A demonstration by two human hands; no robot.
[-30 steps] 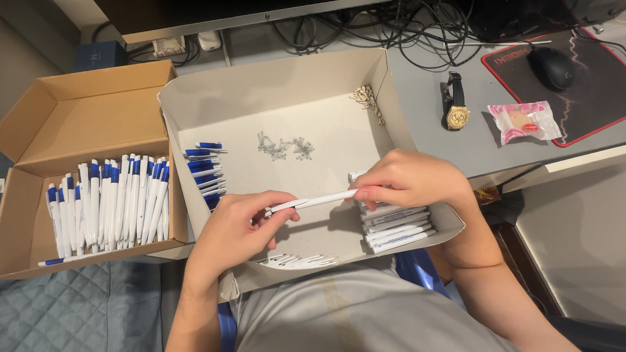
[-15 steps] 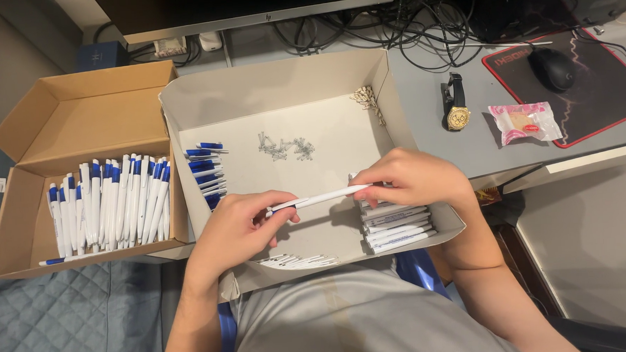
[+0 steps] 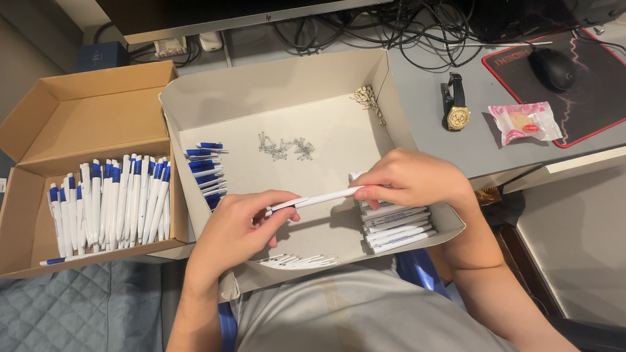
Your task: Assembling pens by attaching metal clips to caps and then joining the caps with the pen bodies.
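A white pen barrel [image 3: 319,198] is held level over the white cardboard box [image 3: 281,82] on my lap. My left hand [image 3: 238,232] pinches its left end, where a blue tip shows, and my right hand [image 3: 415,181] grips its right end. Inside the box lie a stack of white barrels [image 3: 398,228] under my right hand, blue pen parts [image 3: 205,170] at the left wall, small metal springs [image 3: 283,147] in the middle, and thin refills [image 3: 295,261] near the front edge.
A brown cardboard box [image 3: 78,109] at my left holds several finished blue and white pens [image 3: 110,206]. On the grey desk [image 3: 431,139] lie a wristwatch [image 3: 455,106], a pink wrapped snack [image 3: 524,122], a mouse [image 3: 552,68] on a dark pad, cables and a monitor base.
Both hands stay on the white pen barrel; it has tilted only slightly, with small finger shifts at its left end.
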